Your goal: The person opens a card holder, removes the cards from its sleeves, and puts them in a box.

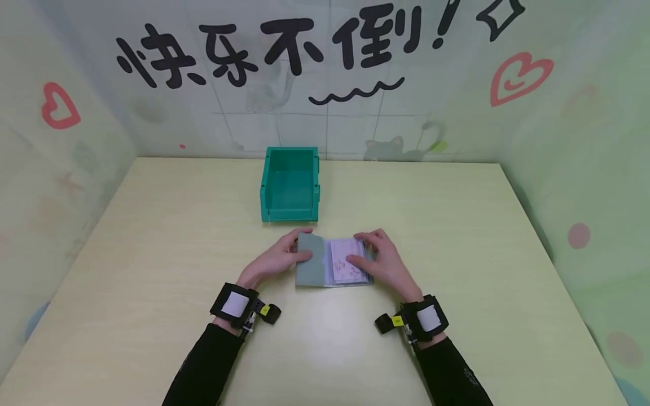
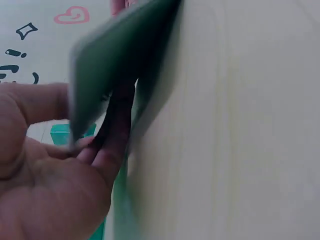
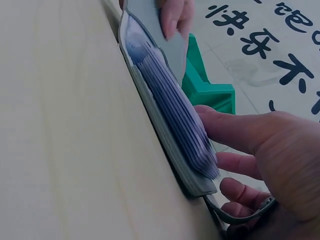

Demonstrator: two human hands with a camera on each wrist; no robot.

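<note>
A small grey-green card holder [image 1: 311, 260] lies opened out between the hands, its stack of leaves topped by a pale purple floral page [image 1: 347, 265]. My left hand [image 1: 279, 255] pinches the left cover, thumb on the inner face and fingers behind it. In the left wrist view that cover [image 2: 107, 65] is lifted at a slant from the table. My right hand [image 1: 382, 260] holds the leaf side, with the thumb on the page. Seen from the right wrist, the thick leaves [image 3: 172, 105] stand edge-on, and a strap [image 3: 235, 218] with a snap curves by the curled fingers.
Beyond the card holder, a teal plastic bin [image 1: 290, 219] stands on the pale wooden table [image 1: 152, 254]. Printed wall panels [image 1: 325, 129] close off the back and both sides. Each wrist wears a black strapped camera mount [image 1: 235, 307].
</note>
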